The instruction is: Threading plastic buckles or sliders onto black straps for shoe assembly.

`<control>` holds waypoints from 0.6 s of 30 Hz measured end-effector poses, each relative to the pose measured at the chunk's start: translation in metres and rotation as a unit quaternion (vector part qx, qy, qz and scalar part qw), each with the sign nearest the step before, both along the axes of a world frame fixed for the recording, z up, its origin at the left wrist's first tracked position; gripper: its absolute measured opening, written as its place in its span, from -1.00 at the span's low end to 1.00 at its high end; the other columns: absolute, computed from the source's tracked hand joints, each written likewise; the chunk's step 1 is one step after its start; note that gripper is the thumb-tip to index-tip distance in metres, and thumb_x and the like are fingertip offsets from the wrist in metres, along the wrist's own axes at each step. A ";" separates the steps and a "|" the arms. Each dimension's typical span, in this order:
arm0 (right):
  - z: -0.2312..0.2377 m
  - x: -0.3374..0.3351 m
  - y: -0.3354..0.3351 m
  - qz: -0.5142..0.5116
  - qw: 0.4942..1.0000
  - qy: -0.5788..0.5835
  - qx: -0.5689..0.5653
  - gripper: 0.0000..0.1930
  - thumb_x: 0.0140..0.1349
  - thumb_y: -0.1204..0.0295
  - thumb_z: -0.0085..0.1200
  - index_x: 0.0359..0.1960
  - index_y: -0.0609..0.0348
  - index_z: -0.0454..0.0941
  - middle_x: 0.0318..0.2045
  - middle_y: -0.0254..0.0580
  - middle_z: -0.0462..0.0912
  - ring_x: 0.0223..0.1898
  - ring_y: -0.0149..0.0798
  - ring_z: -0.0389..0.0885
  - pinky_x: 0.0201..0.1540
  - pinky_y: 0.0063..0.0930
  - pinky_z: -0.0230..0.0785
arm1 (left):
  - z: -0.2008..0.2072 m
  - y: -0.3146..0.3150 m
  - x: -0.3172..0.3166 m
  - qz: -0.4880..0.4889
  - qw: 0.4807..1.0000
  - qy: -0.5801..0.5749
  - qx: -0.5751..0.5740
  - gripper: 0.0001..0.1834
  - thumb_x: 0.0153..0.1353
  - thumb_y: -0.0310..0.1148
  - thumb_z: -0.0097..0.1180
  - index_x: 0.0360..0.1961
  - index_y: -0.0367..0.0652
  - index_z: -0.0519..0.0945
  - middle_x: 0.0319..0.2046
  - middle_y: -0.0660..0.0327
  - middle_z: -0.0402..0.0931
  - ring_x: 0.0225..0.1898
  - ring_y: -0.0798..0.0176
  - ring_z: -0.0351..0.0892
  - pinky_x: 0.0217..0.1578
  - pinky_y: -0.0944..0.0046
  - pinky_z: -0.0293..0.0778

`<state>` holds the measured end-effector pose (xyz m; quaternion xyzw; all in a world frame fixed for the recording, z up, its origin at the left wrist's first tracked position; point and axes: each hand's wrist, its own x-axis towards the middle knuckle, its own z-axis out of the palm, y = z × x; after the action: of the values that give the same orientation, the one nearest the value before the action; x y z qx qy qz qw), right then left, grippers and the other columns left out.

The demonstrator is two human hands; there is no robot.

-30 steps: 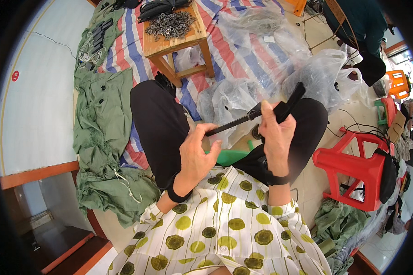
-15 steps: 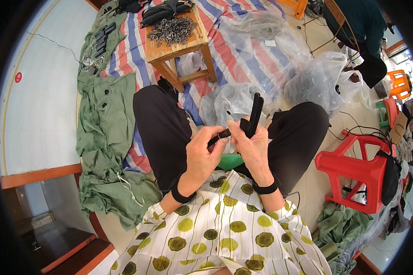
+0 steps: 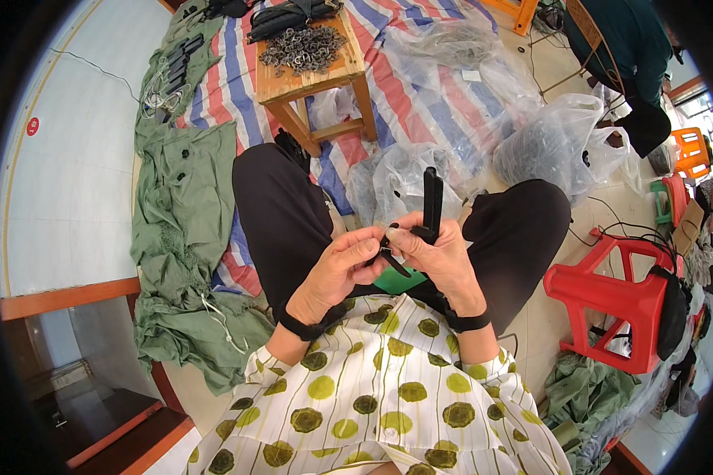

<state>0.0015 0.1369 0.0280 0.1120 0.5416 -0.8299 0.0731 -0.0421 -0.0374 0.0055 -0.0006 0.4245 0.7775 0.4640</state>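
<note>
Both hands meet in front of my lap over a folded black strap (image 3: 432, 198). My right hand (image 3: 450, 265) is closed around it, with a doubled length standing up above the fingers. My left hand (image 3: 331, 273) pinches the strap's other part, and a short black end (image 3: 396, 265) slants down between the hands. Something small and shiny shows at the left fingertips; its kind is too small to tell. Below the hands is part of a green object (image 3: 394, 281), mostly hidden.
Ahead, a wooden stool (image 3: 356, 59) bears a pile of metal rings (image 3: 303, 49) and a black bundle (image 3: 293, 17). Plastic bags (image 3: 547, 142) lie on a striped sheet (image 3: 408, 103). A red stool (image 3: 610, 297) stands right, green cloth (image 3: 184, 214) lies left, and another person (image 3: 618, 47) sits far right.
The right hand has turned, so the doubled strap stands more upright. The left fingers have shifted down along it, and a short end now points down between the hands.
</note>
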 end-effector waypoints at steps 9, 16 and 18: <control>-0.008 0.002 -0.012 -0.057 0.998 0.009 -0.028 -0.86 0.17 0.44 0.14 -0.42 0.28 0.54 -0.65 -0.38 0.52 -0.64 -0.60 0.37 -0.60 -0.72 0.14 | 0.000 0.002 -0.004 -0.034 0.999 -0.022 0.032 -0.68 0.14 -0.28 -0.02 -0.19 -0.32 0.47 -0.48 0.35 0.43 -0.66 0.64 0.15 -0.68 0.62 0.01; -0.013 0.001 -0.007 -0.052 0.996 -0.029 -0.065 -0.87 0.17 0.44 0.12 -0.46 0.24 0.53 -0.66 -0.38 0.51 -0.73 -0.69 0.20 -0.72 -0.75 -0.09 | 0.002 0.005 -0.005 -0.069 0.996 -0.027 0.050 -0.70 0.16 -0.26 -0.06 -0.22 -0.30 0.47 -0.49 0.35 0.44 -0.62 0.62 0.21 -0.67 0.61 0.06; -0.013 0.000 -0.006 -0.066 0.996 -0.038 -0.050 -0.86 0.16 0.43 0.13 -0.48 0.23 0.52 -0.66 -0.39 0.51 -0.73 -0.69 0.21 -0.71 -0.75 -0.07 | 0.003 0.011 0.003 0.008 0.996 0.074 -0.047 -0.68 0.22 -0.21 -0.10 -0.17 -0.28 0.43 -0.46 0.30 0.44 -0.55 0.53 0.33 -0.57 0.56 0.22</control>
<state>0.0013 0.1306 0.0149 0.1757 0.4872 -0.8543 0.0443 -0.0389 -0.0269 0.0081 0.0317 0.4932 0.7585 0.4248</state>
